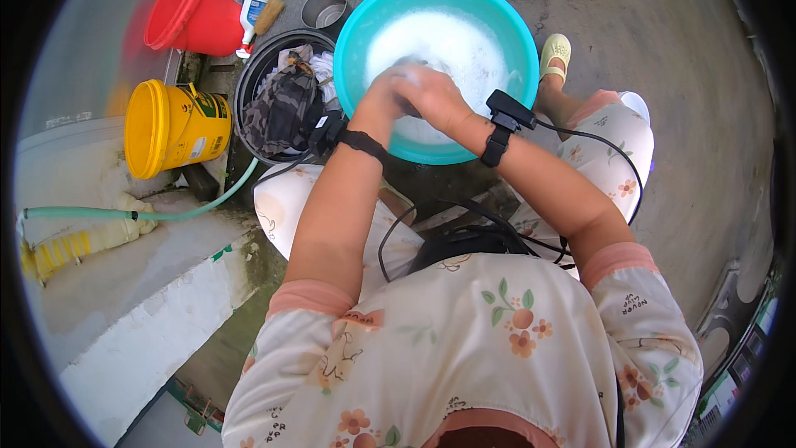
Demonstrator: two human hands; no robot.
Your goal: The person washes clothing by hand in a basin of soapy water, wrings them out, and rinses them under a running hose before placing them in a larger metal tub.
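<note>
A turquoise plastic basin point(516, 31) full of white suds point(460, 37) stands on the ground in front of me. My left hand point(390, 84) and my right hand point(435, 96) meet over its near half, knuckles close together. Both are closed on a dark wet cloth point(410, 108), of which only small bits show between and beyond the fingers. Motion blurs the hands a little, and the fingertips are hidden. Each wrist wears a black strap with a small device and a cable.
Left of the basin sits a black tub point(245, 74) holding camouflage cloth point(280, 109) and white cloth point(323, 71). Beyond are a metal pot point(324, 9), a spray bottle point(252, 15), a brush point(269, 17), a red bucket point(208, 12) and a yellow bucket point(186, 127). A green hose point(211, 204) runs along the left.
</note>
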